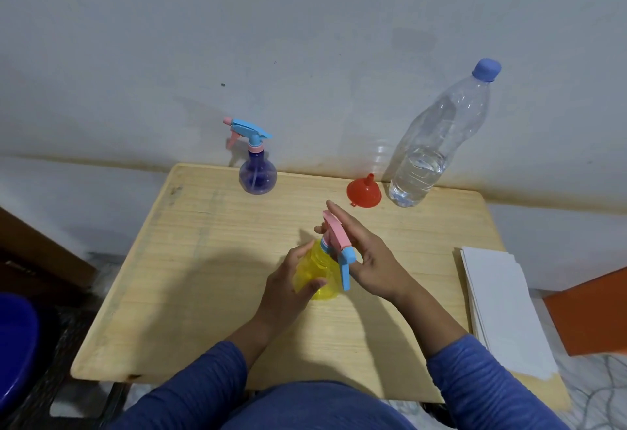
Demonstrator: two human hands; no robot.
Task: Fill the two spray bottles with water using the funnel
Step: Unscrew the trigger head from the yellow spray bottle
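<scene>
A yellow spray bottle (319, 273) with a pink and blue trigger head (337, 243) stands mid-table. My left hand (288, 280) grips its yellow body. My right hand (363, 253) lies against the trigger head with its fingers mostly straight. A purple spray bottle (258, 175) with a blue and pink head stands at the table's far edge, left of centre. A red funnel (364, 190) sits upside down, spout up, further right. Beside it stands a large clear water bottle (431, 151) with a blue cap, partly filled.
The wooden table (203, 277) stands against a white wall. A stack of white paper (502, 307) lies at its right edge, with an orange object (590, 314) beyond. A blue tub (13, 345) is on the floor at the left.
</scene>
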